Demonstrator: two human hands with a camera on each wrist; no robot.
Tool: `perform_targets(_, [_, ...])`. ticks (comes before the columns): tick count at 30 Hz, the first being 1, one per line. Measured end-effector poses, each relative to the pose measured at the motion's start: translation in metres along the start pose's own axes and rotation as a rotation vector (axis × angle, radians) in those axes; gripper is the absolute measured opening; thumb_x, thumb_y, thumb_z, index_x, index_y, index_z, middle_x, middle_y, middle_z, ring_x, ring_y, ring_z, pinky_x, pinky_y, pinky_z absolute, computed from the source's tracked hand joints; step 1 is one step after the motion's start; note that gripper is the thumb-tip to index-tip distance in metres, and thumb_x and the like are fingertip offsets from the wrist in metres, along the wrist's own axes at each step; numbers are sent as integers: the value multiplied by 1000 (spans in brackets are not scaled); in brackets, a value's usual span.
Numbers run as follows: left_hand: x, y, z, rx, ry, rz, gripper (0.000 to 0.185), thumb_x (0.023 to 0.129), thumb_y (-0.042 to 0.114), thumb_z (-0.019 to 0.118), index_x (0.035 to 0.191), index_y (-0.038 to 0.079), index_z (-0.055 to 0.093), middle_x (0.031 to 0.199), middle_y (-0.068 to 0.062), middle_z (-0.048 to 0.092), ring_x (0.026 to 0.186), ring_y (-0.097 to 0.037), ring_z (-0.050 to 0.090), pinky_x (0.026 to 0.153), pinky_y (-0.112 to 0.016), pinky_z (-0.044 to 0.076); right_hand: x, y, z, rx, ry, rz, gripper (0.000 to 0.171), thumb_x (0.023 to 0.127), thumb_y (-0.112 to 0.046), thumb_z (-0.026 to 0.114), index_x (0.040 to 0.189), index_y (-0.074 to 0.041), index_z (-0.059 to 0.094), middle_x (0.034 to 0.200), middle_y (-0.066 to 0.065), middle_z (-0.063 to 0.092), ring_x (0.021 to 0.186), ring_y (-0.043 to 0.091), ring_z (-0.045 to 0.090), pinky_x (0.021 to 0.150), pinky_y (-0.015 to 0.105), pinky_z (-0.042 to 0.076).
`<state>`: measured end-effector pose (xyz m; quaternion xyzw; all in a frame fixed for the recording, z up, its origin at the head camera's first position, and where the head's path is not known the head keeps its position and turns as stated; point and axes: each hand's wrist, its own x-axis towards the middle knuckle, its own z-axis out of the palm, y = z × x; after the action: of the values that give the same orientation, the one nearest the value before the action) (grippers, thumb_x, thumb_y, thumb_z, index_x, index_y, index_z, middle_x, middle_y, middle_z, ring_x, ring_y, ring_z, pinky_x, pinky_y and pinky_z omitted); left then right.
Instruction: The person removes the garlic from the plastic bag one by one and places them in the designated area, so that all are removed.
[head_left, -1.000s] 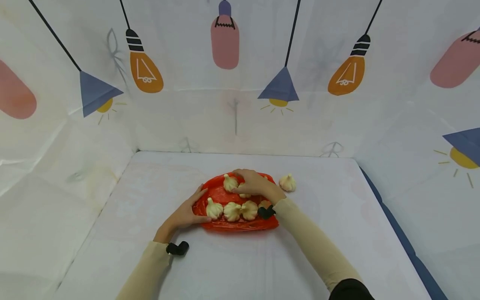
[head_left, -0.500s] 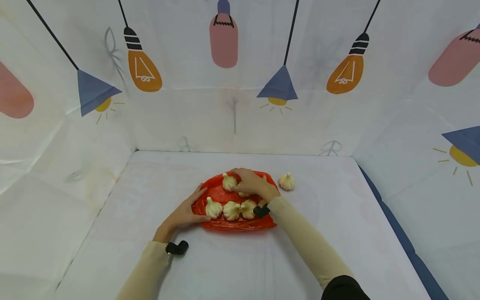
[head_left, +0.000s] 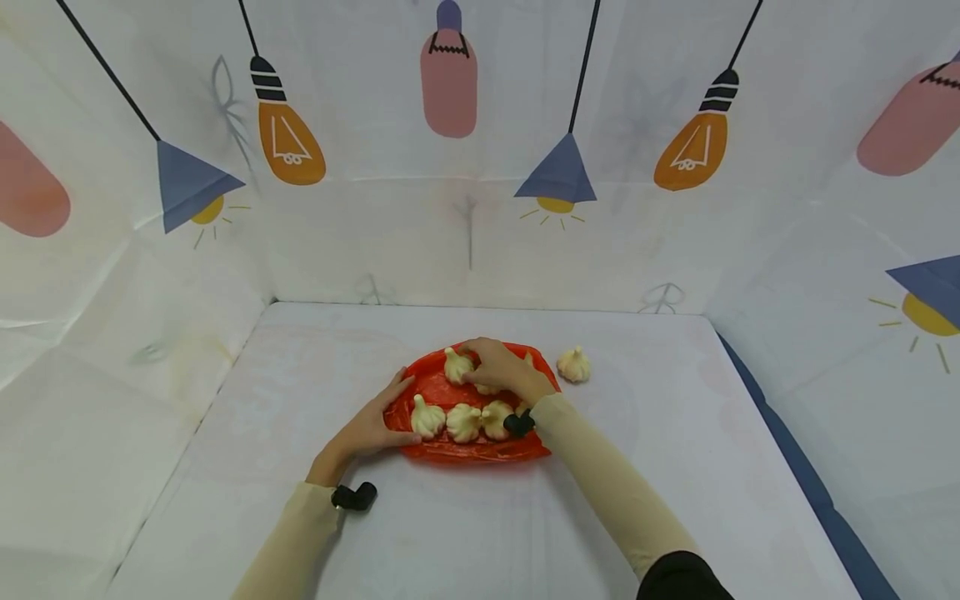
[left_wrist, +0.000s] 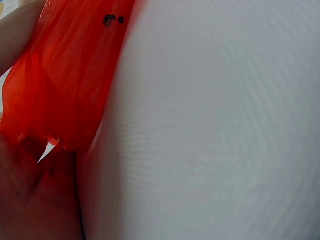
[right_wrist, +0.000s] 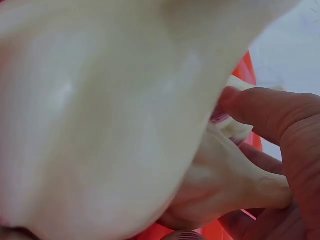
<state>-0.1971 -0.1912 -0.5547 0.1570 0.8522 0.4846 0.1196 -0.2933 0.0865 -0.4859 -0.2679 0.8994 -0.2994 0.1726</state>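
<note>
Both hands are at the red plastic bag [head_left: 465,450] spread flat on the surface [head_left: 480,533]: the left hand [head_left: 367,429] rests with straight fingers on the bag's left edge, pinning it, while the right hand [head_left: 504,369] curls its fingers round a garlic bulb [head_left: 487,388] in the bag's far half. By my reading the loading is nearly done, since three bulbs sit in a row along the bag's near edge and another at its far left. One loose bulb [head_left: 573,364] remains outside, just right of the bag's far right corner.
</note>
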Motion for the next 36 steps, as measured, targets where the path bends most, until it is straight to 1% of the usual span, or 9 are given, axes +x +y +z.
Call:
perform_targets(4, [0, 1, 1, 11, -4, -5, 109, 77, 37, 91, 164, 17, 28, 175, -5, 7, 160, -38, 6, 124, -68, 14, -1, 0, 0, 5, 3, -3, 53, 96, -19, 74, 145, -5, 57, 147, 13, 58, 140, 31, 51, 117, 45, 44])
perform_targets(15, [0, 0, 2, 5, -9, -26, 113, 76, 39, 92, 165, 20, 26, 175, 0, 5, 161, -32, 4, 126, -64, 12, 2, -1, -2, -45, -18, -22, 50, 96, -21, 74, 141, -5, 59, 144, 12, 61, 137, 29, 54, 115, 44, 45])
perform_targets(19, [0, 0, 1, 9, -6, -14, 113, 75, 39, 92, 165, 19, 27, 175, -2, 5, 161, -33, 4, 125, -65, 12, 2, -3, -4, -48, -29, -20, 48, 96, -19, 74, 139, -5, 60, 144, 11, 61, 136, 28, 55, 115, 43, 46])
perform_targets(25, [-1, 1, 1, 18, -10, -11, 112, 76, 39, 92, 165, 19, 27, 175, -2, 5, 161, -34, 5, 125, -65, 13, 0, -5, -7, -48, -34, -20, 45, 95, -17, 75, 136, -6, 62, 141, 11, 63, 133, 27, 57, 112, 42, 48])
perform_targets(30, [0, 1, 2, 26, -10, -14, 111, 77, 39, 91, 165, 20, 26, 175, -1, 5, 161, -33, 5, 126, -64, 13, -2, -6, -10, -63, -38, -38, 44, 95, -19, 75, 136, -7, 62, 142, 10, 62, 133, 27, 57, 112, 42, 48])
perform_targets(36, [0, 2, 2, 20, -7, -20, 111, 76, 39, 91, 165, 21, 27, 175, -1, 6, 161, -33, 6, 126, -64, 14, -9, -9, -16, -30, -38, -44, 45, 97, -18, 73, 139, -8, 61, 144, 9, 60, 133, 26, 55, 112, 42, 47])
